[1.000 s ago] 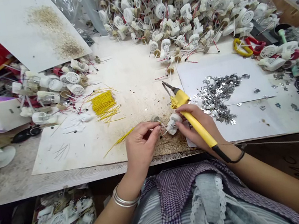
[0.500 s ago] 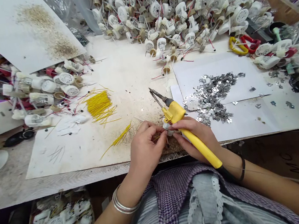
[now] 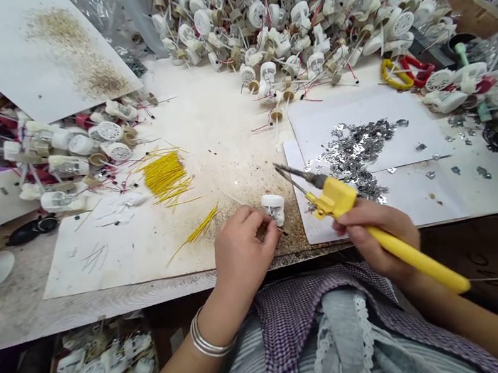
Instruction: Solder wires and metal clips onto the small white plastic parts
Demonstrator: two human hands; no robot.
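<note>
Between the fingertips of my left hand is a small white plastic part, round on top, held just over the near edge of the work board. A dark-tipped wire end pokes out below it. My right hand is wrapped round a yellow soldering iron, a gun-like tool whose metal tip points up and left, apart from the white part. Left of my left hand lies a small bunch of yellow wires, with a larger bundle of yellow wires behind it.
Small metal pieces are heaped on white paper at the right. White plastic assemblies pile up at the back, with more assemblies at the left. Yellow-and-red-handled pliers lie at the back right. Brown crumbs dust the board.
My right hand has drawn away to the right with the soldering iron, leaving the white part. My left hand stays nearly in place, and the white part now shows more fully.
</note>
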